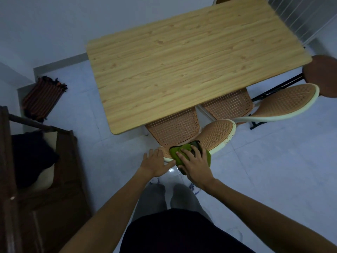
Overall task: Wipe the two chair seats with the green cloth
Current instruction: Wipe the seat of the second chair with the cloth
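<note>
1. The person stands in front of a wooden bench (191,70) and looks down at two chairs pushed under its near edge; both arms reach forward and down.
2. The near chair (175,130) has a woven seat partly under the bench and a woven backrest (217,134) with a pale rim, which leans toward the person.
3. The green cloth (177,152) lies bunched on the top rim of this backrest, not on the seat; part of it hangs over the near side of the rim.
4. The right hand (195,165) lies on top of the cloth with the fingers spread and curled over it; its grip presses and holds the cloth against the rim; something dark shows under the fingers, perhaps a fold of the cloth, but the view is too dim to tell.
5. The left hand (155,164) rests flat on the left end of the same rim, just beside the cloth; its grip is released, with the fingers stretched out and holding nothing.
6. The second chair (229,105) stands to the right, its seat also partly under the bench and its backrest (284,101) tilted outward, well apart from both hands.
7. A round brown stool (322,77) stands at the right edge of the view; a striped folded fabric (42,97) lies on the floor (273,161) at the left.
</note>
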